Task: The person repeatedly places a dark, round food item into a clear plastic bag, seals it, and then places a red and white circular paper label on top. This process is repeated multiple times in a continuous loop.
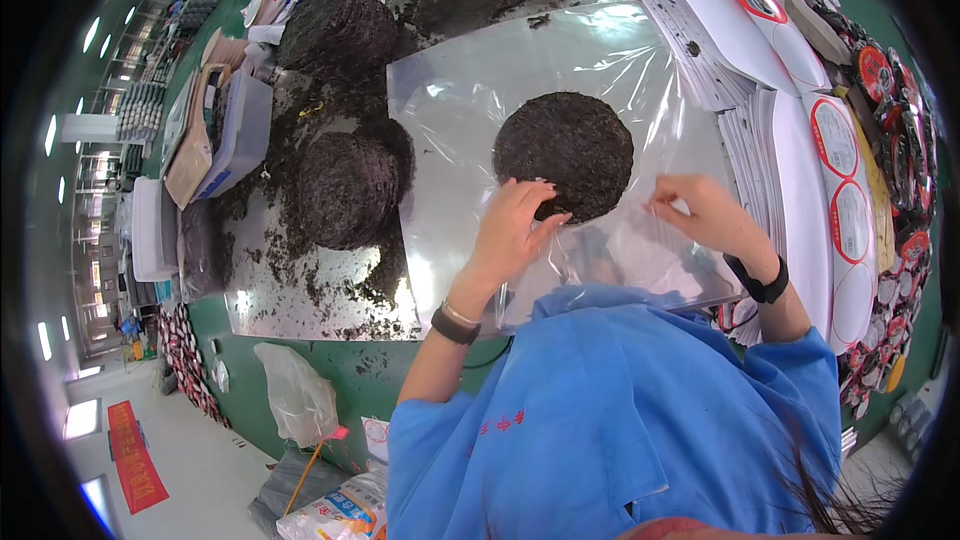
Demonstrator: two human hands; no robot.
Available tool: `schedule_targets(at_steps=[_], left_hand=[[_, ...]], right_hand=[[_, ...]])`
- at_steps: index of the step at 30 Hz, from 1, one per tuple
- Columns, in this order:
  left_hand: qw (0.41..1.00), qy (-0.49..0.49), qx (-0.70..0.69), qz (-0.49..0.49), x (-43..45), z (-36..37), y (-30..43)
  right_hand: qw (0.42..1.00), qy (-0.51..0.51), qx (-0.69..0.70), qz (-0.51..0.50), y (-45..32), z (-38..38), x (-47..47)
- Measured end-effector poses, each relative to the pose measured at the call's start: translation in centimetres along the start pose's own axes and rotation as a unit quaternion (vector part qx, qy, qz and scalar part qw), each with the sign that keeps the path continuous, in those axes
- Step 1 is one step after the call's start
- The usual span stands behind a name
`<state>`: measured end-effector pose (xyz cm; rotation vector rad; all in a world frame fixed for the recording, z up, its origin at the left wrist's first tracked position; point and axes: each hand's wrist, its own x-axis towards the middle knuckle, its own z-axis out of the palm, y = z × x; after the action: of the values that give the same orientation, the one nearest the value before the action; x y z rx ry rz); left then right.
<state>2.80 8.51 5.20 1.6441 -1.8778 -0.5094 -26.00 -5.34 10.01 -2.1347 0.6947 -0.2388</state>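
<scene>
A round dark pressed cake, seemingly compressed tea [566, 154], lies on a sheet of clear plastic film [457, 187] spread over the table before me. My left hand [517, 221] is at the near left rim of the cake, thumb and fingers apart, fingertips touching or just over its edge. To the right of the cake, my right hand [697, 211] hovers close above the film with thumb and fingers curled together. Whether it pinches a bit of film cannot be made out.
Left of the film stand stacks of dark cakes [349, 191], with crumbs scattered on the metal tabletop [262, 307]. A plastic bin [236, 131] sits further left. Stacks of white paper sheets [799, 202] bearing round labels line the right. Many wrapped round packages [900, 150] lie beyond.
</scene>
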Motion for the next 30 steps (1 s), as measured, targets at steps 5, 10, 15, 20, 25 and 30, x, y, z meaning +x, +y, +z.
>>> schedule_targets(at_steps=[5, 10, 15, 20, 25, 30], left_hand=[[0.992, -0.01, 0.124, -0.008, 3.5, -1.3, 1.3], [0.984, -0.061, 0.17, 0.001, 4.8, 0.0, -1.4], [0.977, -0.129, 0.161, -0.06, 6.7, -0.2, -1.7], [0.995, -0.078, 0.029, -0.047, 4.2, 0.8, -5.1], [0.999, -0.043, -0.018, 0.003, -1.2, -2.3, 0.1], [0.986, -0.105, 0.099, -0.081, -9.1, -1.7, 3.2]], right_hand=[[0.966, 0.098, -0.187, -0.147, -2.3, 1.4, 5.8], [0.953, -0.032, -0.293, -0.071, 1.0, 5.5, 10.9], [0.942, -0.068, -0.327, -0.041, 1.1, 6.8, 11.9], [0.976, -0.037, -0.122, -0.177, 1.8, 5.5, 8.1], [0.975, -0.113, -0.1, -0.164, -2.8, 2.6, -2.4], [0.935, -0.027, -0.306, -0.18, 1.9, 5.1, -5.0]])
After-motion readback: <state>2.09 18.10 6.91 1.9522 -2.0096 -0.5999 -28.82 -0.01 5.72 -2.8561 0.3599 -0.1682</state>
